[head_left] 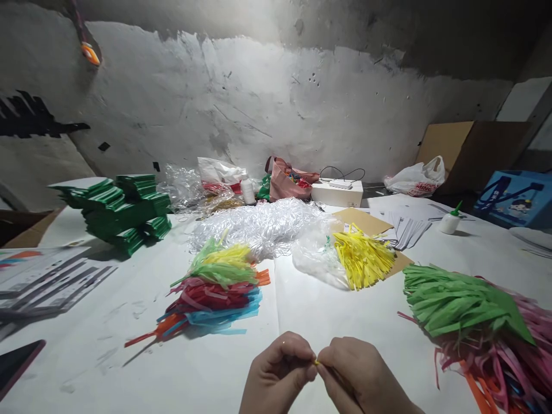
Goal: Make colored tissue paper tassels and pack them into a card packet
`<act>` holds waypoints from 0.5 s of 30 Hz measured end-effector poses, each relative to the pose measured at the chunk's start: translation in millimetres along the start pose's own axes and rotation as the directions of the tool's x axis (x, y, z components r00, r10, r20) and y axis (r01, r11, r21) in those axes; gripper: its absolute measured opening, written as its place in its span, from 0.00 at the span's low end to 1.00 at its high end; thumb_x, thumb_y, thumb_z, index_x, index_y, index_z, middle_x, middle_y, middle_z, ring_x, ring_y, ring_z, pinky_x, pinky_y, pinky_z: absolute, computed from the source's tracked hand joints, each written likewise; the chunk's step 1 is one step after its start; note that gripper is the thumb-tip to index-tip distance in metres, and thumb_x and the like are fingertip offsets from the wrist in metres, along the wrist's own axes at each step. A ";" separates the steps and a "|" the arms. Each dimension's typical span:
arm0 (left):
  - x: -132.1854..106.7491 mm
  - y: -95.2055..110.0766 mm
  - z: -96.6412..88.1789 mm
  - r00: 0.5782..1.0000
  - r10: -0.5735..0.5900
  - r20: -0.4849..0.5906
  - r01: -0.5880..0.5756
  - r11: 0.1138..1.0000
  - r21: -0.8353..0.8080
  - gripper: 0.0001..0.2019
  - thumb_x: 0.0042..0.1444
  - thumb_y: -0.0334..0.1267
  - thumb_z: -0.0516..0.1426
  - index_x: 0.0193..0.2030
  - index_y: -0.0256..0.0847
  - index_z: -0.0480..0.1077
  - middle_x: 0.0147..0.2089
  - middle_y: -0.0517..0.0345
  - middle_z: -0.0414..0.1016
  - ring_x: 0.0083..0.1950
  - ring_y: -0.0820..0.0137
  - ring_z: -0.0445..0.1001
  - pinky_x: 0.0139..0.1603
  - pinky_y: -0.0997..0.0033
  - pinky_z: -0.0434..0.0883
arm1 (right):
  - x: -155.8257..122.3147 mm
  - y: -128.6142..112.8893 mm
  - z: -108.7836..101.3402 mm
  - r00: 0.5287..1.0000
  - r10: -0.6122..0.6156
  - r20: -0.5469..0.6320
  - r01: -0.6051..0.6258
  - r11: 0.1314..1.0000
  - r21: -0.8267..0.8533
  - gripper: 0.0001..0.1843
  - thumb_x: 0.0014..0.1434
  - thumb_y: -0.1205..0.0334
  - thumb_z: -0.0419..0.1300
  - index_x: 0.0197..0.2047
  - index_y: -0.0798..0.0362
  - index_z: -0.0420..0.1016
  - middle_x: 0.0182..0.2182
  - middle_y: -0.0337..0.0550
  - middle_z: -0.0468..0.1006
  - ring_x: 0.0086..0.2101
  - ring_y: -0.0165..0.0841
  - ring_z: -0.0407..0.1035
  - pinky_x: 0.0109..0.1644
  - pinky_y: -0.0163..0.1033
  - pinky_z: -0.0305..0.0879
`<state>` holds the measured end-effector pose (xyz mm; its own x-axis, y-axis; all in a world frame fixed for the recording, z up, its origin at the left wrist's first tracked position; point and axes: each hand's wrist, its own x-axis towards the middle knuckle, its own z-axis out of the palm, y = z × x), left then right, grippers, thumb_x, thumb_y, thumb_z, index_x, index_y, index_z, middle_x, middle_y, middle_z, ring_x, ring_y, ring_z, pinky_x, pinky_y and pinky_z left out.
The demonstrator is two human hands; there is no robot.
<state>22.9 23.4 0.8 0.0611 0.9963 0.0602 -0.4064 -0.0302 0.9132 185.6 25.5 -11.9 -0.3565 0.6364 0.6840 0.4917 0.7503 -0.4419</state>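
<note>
Head camera: at the bottom centre of the frame, the left hand (276, 372) and the right hand (360, 368) meet over the white counter (194, 374). Each hand is closed in a fingertip pinch, and between them shows a tiny yellow piece (317, 363), mostly hidden by the fingers. The step in hand looks like fine fingertip work on that piece, perhaps twisting it; its shape is too covered to be sure. The next move seems to call for a firm pinch on both sides, so that it does not slip or tear.

Beyond the hands, right of centre, lies a yellow fringe bundle (364, 259). Coloured strips (215, 296) lie left of centre, and a green fringe bundle (463, 305) lies at the lower right. A glue bottle (449, 223) stands further back on the right.
</note>
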 end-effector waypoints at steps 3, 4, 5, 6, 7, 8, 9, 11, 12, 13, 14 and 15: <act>-2.9 4.1 -2.4 0.998 0.006 0.070 -0.013 0.994 0.106 0.10 0.43 0.42 0.74 0.26 0.42 0.80 0.29 0.58 0.73 0.33 0.68 0.70 0.36 0.71 0.68 | -1.2 -2.5 -5.4 0.998 0.046 0.035 -0.049 0.994 0.099 0.13 0.70 0.61 0.49 0.33 0.50 0.68 0.21 0.35 0.70 0.22 0.27 0.63 0.26 0.33 0.55; -3.3 5.6 -4.2 0.996 0.002 0.094 -0.014 0.991 0.132 0.10 0.44 0.42 0.73 0.28 0.42 0.80 0.30 0.57 0.74 0.34 0.68 0.70 0.36 0.71 0.69 | -2.0 -3.2 -5.9 0.997 0.068 0.044 -0.073 0.990 0.121 0.12 0.70 0.60 0.50 0.35 0.50 0.69 0.22 0.36 0.71 0.22 0.27 0.64 0.27 0.32 0.56; -3.4 7.1 -6.2 0.992 -0.007 0.123 -0.012 0.988 0.156 0.10 0.46 0.43 0.72 0.29 0.42 0.81 0.31 0.57 0.73 0.34 0.68 0.70 0.36 0.71 0.69 | -3.0 -4.0 -5.8 0.995 0.085 0.052 -0.092 0.987 0.134 0.13 0.70 0.59 0.50 0.35 0.50 0.70 0.23 0.36 0.72 0.23 0.27 0.65 0.27 0.32 0.57; -3.3 8.8 -8.4 0.987 -0.023 0.157 -0.005 0.984 0.177 0.10 0.49 0.45 0.71 0.31 0.42 0.81 0.32 0.56 0.73 0.33 0.69 0.70 0.36 0.71 0.69 | -4.1 -4.7 -5.2 0.994 0.098 0.056 -0.105 0.985 0.137 0.13 0.71 0.59 0.50 0.36 0.50 0.71 0.24 0.37 0.73 0.23 0.27 0.66 0.27 0.31 0.58; -3.2 10.7 -10.7 0.981 -0.048 0.188 0.010 0.980 0.197 0.11 0.51 0.46 0.69 0.32 0.41 0.81 0.32 0.56 0.73 0.33 0.68 0.71 0.35 0.70 0.70 | -5.4 -5.4 -4.3 0.992 0.109 0.057 -0.116 0.985 0.131 0.14 0.71 0.59 0.50 0.35 0.51 0.72 0.24 0.37 0.74 0.24 0.27 0.66 0.28 0.31 0.58; -3.1 12.8 -12.9 0.973 -0.079 0.215 0.031 0.975 0.218 0.11 0.53 0.48 0.68 0.33 0.41 0.81 0.32 0.55 0.74 0.32 0.68 0.71 0.35 0.70 0.70 | -6.6 -6.1 -3.4 0.992 0.118 0.052 -0.123 0.985 0.122 0.15 0.71 0.58 0.50 0.35 0.50 0.72 0.24 0.37 0.74 0.24 0.27 0.66 0.28 0.31 0.59; -3.1 15.0 -14.9 0.966 -0.106 0.237 0.046 0.968 0.246 0.12 0.55 0.49 0.66 0.34 0.41 0.81 0.32 0.54 0.74 0.31 0.67 0.72 0.34 0.69 0.71 | -7.7 -6.8 -2.7 0.991 0.121 0.050 -0.126 0.986 0.113 0.16 0.71 0.58 0.50 0.35 0.50 0.73 0.24 0.37 0.74 0.23 0.26 0.66 0.28 0.31 0.59; -3.7 18.6 -18.5 0.959 -0.120 0.257 0.027 0.941 0.337 0.13 0.58 0.48 0.63 0.33 0.41 0.80 0.30 0.54 0.74 0.30 0.67 0.72 0.33 0.69 0.70 | -9.6 -7.7 -2.0 0.992 0.114 0.047 -0.118 0.988 0.095 0.17 0.72 0.57 0.49 0.34 0.50 0.73 0.23 0.37 0.74 0.23 0.27 0.67 0.27 0.31 0.60; -4.3 19.5 -20.3 0.961 -0.095 0.258 -0.015 0.920 0.392 0.12 0.59 0.48 0.63 0.33 0.41 0.79 0.30 0.54 0.74 0.29 0.66 0.72 0.32 0.69 0.70 | -10.5 -7.7 -1.9 0.991 0.117 0.068 -0.123 0.989 0.087 0.16 0.72 0.56 0.50 0.35 0.50 0.73 0.24 0.37 0.75 0.23 0.27 0.68 0.28 0.30 0.61; -5.1 19.2 -22.1 0.964 -0.049 0.260 -0.077 0.889 0.451 0.12 0.60 0.47 0.62 0.32 0.42 0.79 0.29 0.54 0.74 0.29 0.66 0.72 0.32 0.69 0.69 | -11.4 -7.3 -1.4 0.988 0.121 0.100 -0.129 0.988 0.081 0.14 0.71 0.56 0.51 0.38 0.50 0.74 0.26 0.37 0.77 0.25 0.28 0.70 0.29 0.30 0.63; -6.1 17.8 -24.1 0.964 0.015 0.265 -0.151 0.852 0.502 0.11 0.61 0.46 0.61 0.32 0.42 0.79 0.28 0.53 0.75 0.29 0.66 0.72 0.32 0.69 0.68 | -12.3 -6.4 -0.4 0.983 0.125 0.133 -0.136 0.988 0.075 0.12 0.71 0.55 0.52 0.42 0.49 0.74 0.28 0.38 0.79 0.27 0.28 0.73 0.30 0.30 0.65; -7.1 15.0 -26.3 0.959 0.087 0.269 -0.225 0.811 0.540 0.11 0.62 0.45 0.60 0.32 0.43 0.79 0.28 0.52 0.75 0.29 0.66 0.72 0.32 0.69 0.67 | -13.2 -5.0 1.4 0.979 0.130 0.158 -0.142 0.988 0.067 0.11 0.71 0.54 0.53 0.45 0.48 0.74 0.31 0.39 0.81 0.29 0.29 0.75 0.32 0.30 0.67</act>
<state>-7.6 18.0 3.5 0.2683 0.9316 0.2453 0.1484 -0.2915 0.9450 186.7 13.6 -19.6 -0.4109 0.7487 0.5201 0.4831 0.6627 -0.5722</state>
